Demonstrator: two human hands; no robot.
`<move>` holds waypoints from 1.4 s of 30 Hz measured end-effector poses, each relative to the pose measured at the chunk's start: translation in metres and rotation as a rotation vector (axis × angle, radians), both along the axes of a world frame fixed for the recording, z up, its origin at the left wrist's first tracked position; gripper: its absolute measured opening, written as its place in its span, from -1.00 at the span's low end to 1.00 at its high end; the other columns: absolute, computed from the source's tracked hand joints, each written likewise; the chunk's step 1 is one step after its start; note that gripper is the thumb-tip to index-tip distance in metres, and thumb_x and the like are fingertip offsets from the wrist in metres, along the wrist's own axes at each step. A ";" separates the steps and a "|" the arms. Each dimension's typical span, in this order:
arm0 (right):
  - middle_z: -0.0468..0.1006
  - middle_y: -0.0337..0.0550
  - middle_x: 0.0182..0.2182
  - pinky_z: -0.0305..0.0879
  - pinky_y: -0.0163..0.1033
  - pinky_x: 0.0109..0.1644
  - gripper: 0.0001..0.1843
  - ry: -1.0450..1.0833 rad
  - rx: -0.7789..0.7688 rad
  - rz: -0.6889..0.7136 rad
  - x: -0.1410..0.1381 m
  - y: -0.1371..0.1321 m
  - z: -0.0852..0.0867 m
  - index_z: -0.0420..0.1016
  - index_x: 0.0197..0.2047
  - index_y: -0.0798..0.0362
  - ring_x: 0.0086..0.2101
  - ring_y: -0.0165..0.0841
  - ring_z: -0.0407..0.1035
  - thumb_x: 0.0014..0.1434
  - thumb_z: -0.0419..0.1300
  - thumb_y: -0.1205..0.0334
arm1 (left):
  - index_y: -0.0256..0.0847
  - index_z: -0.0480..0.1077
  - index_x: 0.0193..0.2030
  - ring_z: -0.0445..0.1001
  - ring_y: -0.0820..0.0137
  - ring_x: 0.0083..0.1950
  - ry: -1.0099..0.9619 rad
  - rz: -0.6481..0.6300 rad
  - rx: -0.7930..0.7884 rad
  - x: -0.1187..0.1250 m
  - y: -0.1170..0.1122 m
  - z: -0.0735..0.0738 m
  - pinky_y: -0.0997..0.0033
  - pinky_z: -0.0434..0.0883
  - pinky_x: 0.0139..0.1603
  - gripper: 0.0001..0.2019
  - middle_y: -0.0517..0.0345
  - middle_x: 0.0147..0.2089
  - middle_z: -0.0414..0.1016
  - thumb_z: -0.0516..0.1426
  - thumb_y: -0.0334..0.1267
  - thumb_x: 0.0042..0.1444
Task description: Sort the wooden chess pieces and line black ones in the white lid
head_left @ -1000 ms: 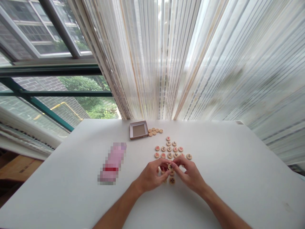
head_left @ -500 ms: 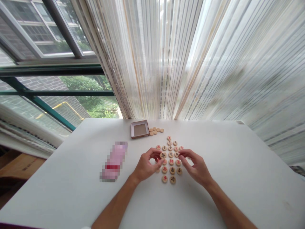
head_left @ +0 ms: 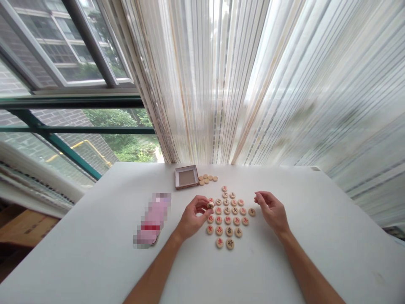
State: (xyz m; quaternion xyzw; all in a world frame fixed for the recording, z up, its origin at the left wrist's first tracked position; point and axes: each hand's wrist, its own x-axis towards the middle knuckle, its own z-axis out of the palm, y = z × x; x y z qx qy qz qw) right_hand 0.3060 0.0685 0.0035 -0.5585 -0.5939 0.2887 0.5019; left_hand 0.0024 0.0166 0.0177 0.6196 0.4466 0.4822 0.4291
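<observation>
Several round wooden chess pieces (head_left: 228, 219) with red and black characters lie face up in rows on the white table (head_left: 95, 261). My left hand (head_left: 193, 217) is at the left edge of the rows, thumb and fingers pinched on one wooden piece (head_left: 210, 205) held just above the others. My right hand (head_left: 271, 210) hovers to the right of the rows, fingers loosely curled, with nothing visible in it. A single piece (head_left: 252, 212) lies just left of its fingers.
A small square brown box (head_left: 186, 177) sits at the far side of the table, with a few blank-side pieces (head_left: 207, 179) beside it. A pink blurred object (head_left: 152, 219) lies left of my left hand. Striped curtains hang behind the table, and a window stands at the left.
Both hands have drawn apart from the middle of the rows. My left hand lifted one piece towards the left edge; my right hand moved out to the right. The camera tilted slightly.
</observation>
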 end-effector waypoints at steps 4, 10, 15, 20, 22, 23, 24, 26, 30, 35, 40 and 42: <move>0.63 -0.04 -0.38 0.50 -0.09 -0.15 -0.50 0.003 -0.026 -0.049 0.007 0.010 -0.009 0.54 -0.18 0.08 -0.32 -0.18 0.56 0.24 0.18 -0.23 | -0.16 0.29 0.09 0.63 0.34 -0.16 0.184 0.113 0.066 -0.013 0.010 -0.007 0.36 0.57 -0.16 -0.74 0.04 -0.10 0.60 0.15 -0.20 0.30; 0.66 -0.03 -0.36 0.49 -0.10 -0.16 -0.48 -0.018 -0.053 -0.051 0.006 0.013 -0.012 0.56 -0.18 0.08 -0.33 -0.17 0.56 0.20 0.20 -0.26 | -0.08 0.50 0.06 0.54 0.24 -0.11 0.434 0.239 0.145 -0.035 0.020 -0.015 0.13 0.48 0.03 -0.75 0.06 -0.08 0.59 0.20 -0.22 0.25; 0.67 -0.02 -0.34 0.49 -0.07 -0.13 -0.47 -0.030 -0.050 -0.031 0.004 0.011 -0.012 0.56 -0.18 0.07 -0.31 -0.15 0.58 0.20 0.19 -0.28 | -0.13 0.55 0.02 0.46 0.14 0.05 0.572 0.298 0.214 -0.038 0.024 -0.020 0.05 0.40 0.15 -0.76 0.00 -0.03 0.56 0.22 -0.23 0.22; 0.67 -0.05 -0.36 0.49 -0.09 -0.13 -0.49 -0.044 -0.048 -0.023 0.002 0.011 -0.012 0.57 -0.18 0.06 -0.31 -0.16 0.59 0.22 0.18 -0.26 | -0.12 0.51 0.03 0.50 0.22 -0.11 0.633 0.300 0.241 -0.036 0.025 -0.021 0.17 0.48 -0.02 -0.76 0.05 -0.09 0.58 0.20 -0.24 0.24; 0.67 -0.06 -0.37 0.48 -0.10 -0.14 -0.51 -0.051 -0.050 -0.016 0.002 0.010 -0.012 0.56 -0.19 0.06 -0.31 -0.16 0.58 0.24 0.17 -0.24 | -0.13 0.53 -0.08 0.50 0.22 -0.11 0.644 0.291 0.253 -0.034 0.026 -0.020 0.19 0.48 -0.02 -0.86 0.07 -0.14 0.60 0.19 -0.25 0.25; 0.67 -0.07 -0.37 0.47 -0.10 -0.14 -0.52 -0.055 -0.051 -0.014 0.001 0.010 -0.012 0.56 -0.19 0.06 -0.31 -0.17 0.58 0.24 0.17 -0.23 | -0.13 0.53 -0.12 0.50 0.22 -0.10 0.649 0.289 0.259 -0.032 0.027 -0.018 0.20 0.48 -0.02 -0.88 0.08 -0.15 0.60 0.18 -0.25 0.25; 0.67 -0.08 -0.37 0.47 -0.11 -0.14 -0.52 -0.057 -0.053 -0.012 0.001 0.009 -0.011 0.56 -0.19 0.05 -0.31 -0.17 0.58 0.25 0.17 -0.23 | -0.13 0.53 -0.14 0.51 0.22 -0.11 0.652 0.290 0.264 -0.030 0.028 -0.015 0.20 0.47 -0.02 -0.89 0.08 -0.16 0.60 0.18 -0.25 0.26; 0.67 -0.09 -0.37 0.47 -0.11 -0.14 -0.54 -0.060 -0.056 -0.007 0.001 0.009 -0.011 0.55 -0.19 0.05 -0.31 -0.17 0.58 0.26 0.17 -0.21 | -0.13 0.52 -0.13 0.51 0.24 -0.15 0.656 0.291 0.273 -0.024 0.031 -0.007 0.20 0.47 -0.05 -0.89 0.08 -0.15 0.60 0.17 -0.24 0.27; 0.66 -0.10 -0.37 0.47 -0.12 -0.14 -0.54 -0.057 -0.055 0.009 0.000 0.008 -0.009 0.55 -0.20 0.04 -0.31 -0.17 0.58 0.26 0.17 -0.22 | -0.11 0.50 -0.09 0.52 0.28 -0.16 0.663 0.241 0.305 -0.008 0.043 0.012 0.25 0.45 -0.02 -0.87 0.09 -0.10 0.60 0.14 -0.21 0.30; 0.65 -0.10 -0.37 0.47 -0.13 -0.16 -0.56 -0.052 -0.046 0.017 -0.001 0.008 -0.009 0.55 -0.20 0.05 -0.33 -0.19 0.57 0.27 0.16 -0.19 | -0.12 0.54 -0.14 0.53 0.29 -0.16 0.700 0.101 0.318 0.010 0.067 0.018 0.28 0.44 -0.01 -0.89 0.10 -0.16 0.61 0.18 -0.24 0.27; 0.66 -0.08 -0.36 0.48 -0.16 -0.16 -0.56 -0.033 -0.038 0.009 0.000 0.011 -0.015 0.54 -0.20 0.05 -0.31 -0.20 0.58 0.28 0.15 -0.18 | -0.16 0.60 -0.18 0.54 0.25 -0.14 0.748 -0.021 0.282 0.013 0.083 0.009 0.29 0.44 -0.03 -0.86 0.05 -0.19 0.63 0.21 -0.22 0.22; 0.66 -0.08 -0.36 0.49 -0.17 -0.17 -0.56 -0.028 -0.037 0.003 0.000 0.012 -0.017 0.54 -0.21 0.04 -0.31 -0.20 0.57 0.28 0.15 -0.19 | -0.17 0.61 -0.19 0.55 0.24 -0.11 0.760 -0.056 0.272 0.013 0.086 0.008 0.29 0.43 0.00 -0.85 0.04 -0.18 0.64 0.19 -0.22 0.24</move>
